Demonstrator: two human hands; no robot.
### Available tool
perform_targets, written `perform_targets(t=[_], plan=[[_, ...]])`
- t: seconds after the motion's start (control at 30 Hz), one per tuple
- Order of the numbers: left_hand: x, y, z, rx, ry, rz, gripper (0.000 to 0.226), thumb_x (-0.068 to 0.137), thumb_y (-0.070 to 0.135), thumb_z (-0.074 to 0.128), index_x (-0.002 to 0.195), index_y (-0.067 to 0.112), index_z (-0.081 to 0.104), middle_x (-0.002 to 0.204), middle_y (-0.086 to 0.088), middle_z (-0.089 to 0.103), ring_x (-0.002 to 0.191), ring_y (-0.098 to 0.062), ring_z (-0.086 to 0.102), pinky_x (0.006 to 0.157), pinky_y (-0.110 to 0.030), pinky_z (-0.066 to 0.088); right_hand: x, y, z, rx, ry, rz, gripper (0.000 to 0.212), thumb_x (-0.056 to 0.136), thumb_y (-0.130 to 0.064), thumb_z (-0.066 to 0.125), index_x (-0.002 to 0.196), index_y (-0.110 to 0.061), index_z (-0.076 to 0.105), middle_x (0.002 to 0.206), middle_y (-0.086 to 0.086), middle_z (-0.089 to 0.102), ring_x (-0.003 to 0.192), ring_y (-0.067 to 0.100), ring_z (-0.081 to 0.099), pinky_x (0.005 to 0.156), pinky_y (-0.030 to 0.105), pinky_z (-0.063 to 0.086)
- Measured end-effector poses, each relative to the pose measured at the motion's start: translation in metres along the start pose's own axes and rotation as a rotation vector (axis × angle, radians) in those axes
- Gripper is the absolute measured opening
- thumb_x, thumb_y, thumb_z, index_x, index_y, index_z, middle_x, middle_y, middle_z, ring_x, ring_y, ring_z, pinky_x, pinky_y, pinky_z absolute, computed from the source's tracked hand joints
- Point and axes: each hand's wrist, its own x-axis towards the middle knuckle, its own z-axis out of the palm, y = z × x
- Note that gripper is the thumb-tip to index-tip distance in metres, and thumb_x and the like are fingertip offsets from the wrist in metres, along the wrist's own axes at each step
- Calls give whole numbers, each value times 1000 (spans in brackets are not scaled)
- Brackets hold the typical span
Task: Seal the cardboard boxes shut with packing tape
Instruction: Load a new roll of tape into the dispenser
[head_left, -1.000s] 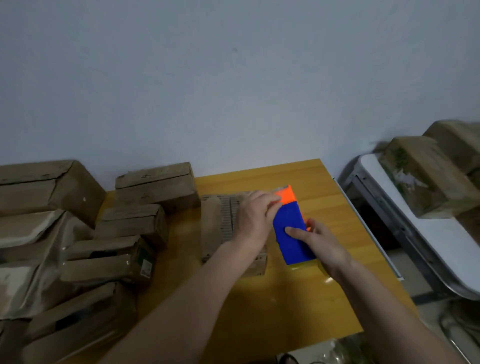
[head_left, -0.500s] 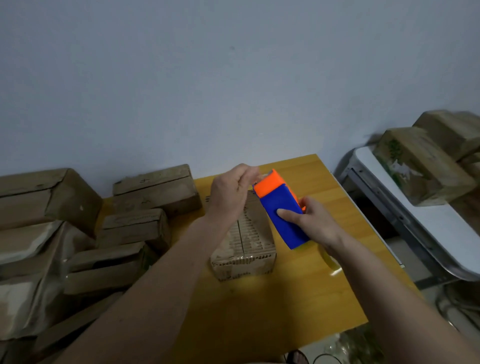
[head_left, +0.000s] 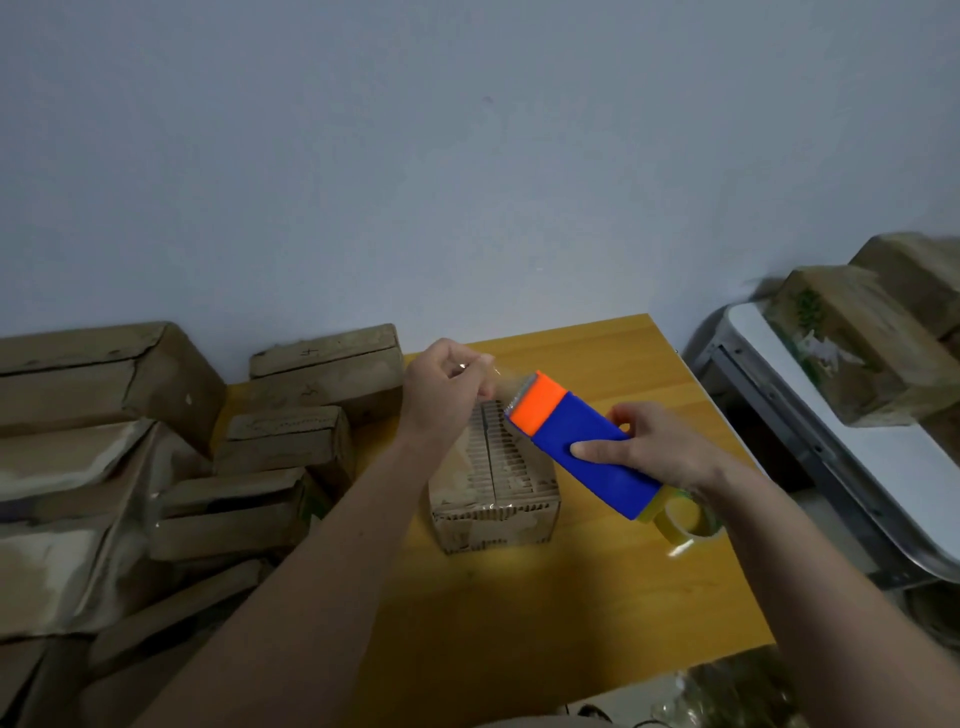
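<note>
Our left hand (head_left: 441, 387) pinches the free end of clear tape (head_left: 501, 382) while our right hand (head_left: 657, 449) grips the blue-and-orange dispenser (head_left: 582, 447), both above the cardboard box (head_left: 496, 491) on the desk (head_left: 597, 597). The film looks thin, limp and sticky, so we judge it best held by its very edge and kept taut.

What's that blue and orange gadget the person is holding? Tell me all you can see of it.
The tape dispenser is a blocky plastic-looking tool, blue along its body with an orange end that carries a toothed metal edge. The right hand grips the blue part and holds it tilted above the small cardboard box, orange end up and left. A roll of clear tape shows at its lower end. The left hand pinches a clear strip drawn from the orange end.
</note>
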Motion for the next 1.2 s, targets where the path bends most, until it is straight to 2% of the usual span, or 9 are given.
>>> perform_targets(t=[0.13,0.3,0.43,0.5,0.7,0.8,0.9,1.03,1.2], plan=[[-10,-10,-9,40,27,-98,8,93,7,58,91,9,65,82,-9,69,68,-10,64,71,-27,57,-6,-3,-7,-94,-96,-14,29,79,-36,76,88,-11,64,70,-1,68,52,3,63,48,14,45],[-31,-34,-27,-3,8,-364,45,87,-3,60,130,5,53,111,-17,64,85,-20,66,59,-17,53,-6,-5,-6,-237,-217,-2,35,73,-44,78,84,-11,71,66,-5,71,58,5,66,52,16,45],[-48,-46,-35,10,16,-449,11,93,15,63,100,7,66,102,-14,67,90,-20,66,74,-28,57,3,-9,6,-286,-271,-19,37,70,-48,79,77,-13,70,65,-4,71,61,9,67,57,21,48],[-51,-53,-39,17,93,-471,7,93,20,63,91,13,64,99,-8,66,90,-19,64,71,-31,56,5,-12,10,-307,-279,-29,39,69,-50,79,76,-13,71,64,-4,70,62,11,66,60,24,49],[-65,-73,-48,-350,230,-642,20,97,15,57,81,3,60,70,-8,57,67,-17,58,61,-30,54,10,-19,17,-402,-357,-59,31,73,-46,78,71,-18,67,58,-8,68,56,6,65,54,19,49],[-68,-84,-67,-405,464,-745,24,97,15,57,75,3,57,70,-7,52,66,-16,52,61,-30,51,16,-11,10,-649,-364,-16,49,69,-59,75,78,-13,66,72,1,69,73,18,67,70,33,54],[-76,-91,-74,-371,415,-743,22,96,18,58,80,4,60,71,-6,56,65,-15,54,64,-30,52,22,-6,1,-677,-349,-14,60,66,-63,74,82,-5,70,76,7,72,75,23,69,73,38,55],[-81,-89,-53,-399,382,-707,23,98,24,56,84,6,62,73,-5,59,68,-16,56,72,-33,53,19,-11,5,-496,-364,-42,41,71,-51,76,78,-11,69,62,-4,70,58,7,66,54,20,47],[-81,-91,-52,-445,373,-721,34,101,31,47,82,8,63,87,-6,58,76,-19,53,69,-31,48,21,-6,5,-404,-347,-51,36,71,-48,77,79,-13,69,66,-3,71,64,11,67,59,23,49]])
